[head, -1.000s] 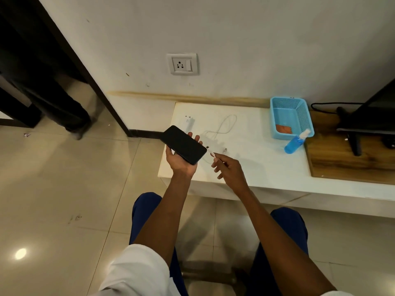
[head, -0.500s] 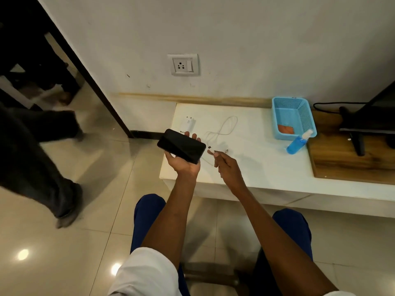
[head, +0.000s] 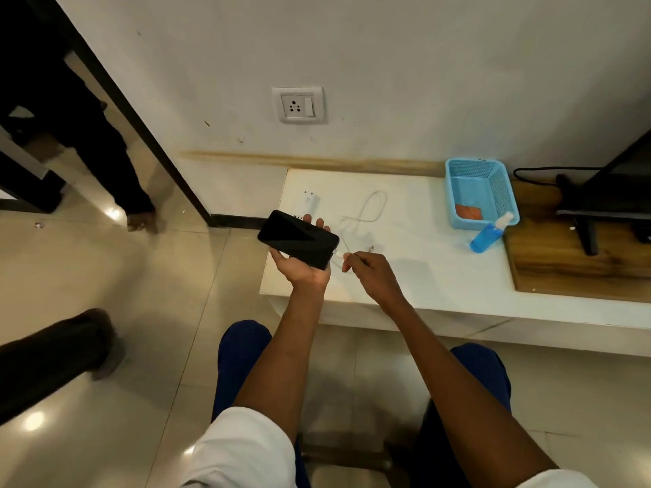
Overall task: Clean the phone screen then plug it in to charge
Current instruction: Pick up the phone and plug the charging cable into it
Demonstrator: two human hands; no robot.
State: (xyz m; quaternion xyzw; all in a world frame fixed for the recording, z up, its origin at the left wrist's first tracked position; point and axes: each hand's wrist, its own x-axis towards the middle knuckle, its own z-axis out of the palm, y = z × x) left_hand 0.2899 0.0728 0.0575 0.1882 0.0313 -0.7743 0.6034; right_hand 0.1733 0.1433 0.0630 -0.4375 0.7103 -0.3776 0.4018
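Wall [head: 458, 65] fills the top of my view, with a white socket [head: 298, 105] set in it, empty. Below it runs the low white table [head: 440, 276], a wooden board [head: 563, 262] at its right end. On the table I see a blue basket [head: 500, 191] holding an orange cloth [head: 467, 212], and just in front of it a blue spray bottle [head: 488, 234] lying tilted against the basket's corner.

Nearer the left edge, my left hand [head: 303, 265] cradles the phone [head: 298, 239] from beneath, fingers curled up around its far edge, screen dark and facing up, held just above the table's corner. My right hand [head: 370, 272] pinches the plug end of the white cable [head: 364, 214] between thumb and fingertips, right at the phone's near short edge; I cannot tell whether the plug is seated yet. The rest of the cable loops loosely across the table. The white adapter [head: 310, 202] lies behind the phone, not in the socket.

My reading: with cloth and bottle set aside, cleaning looks finished. What remains is seating the plug, joining cable to adapter, and putting the adapter into the wall socket.
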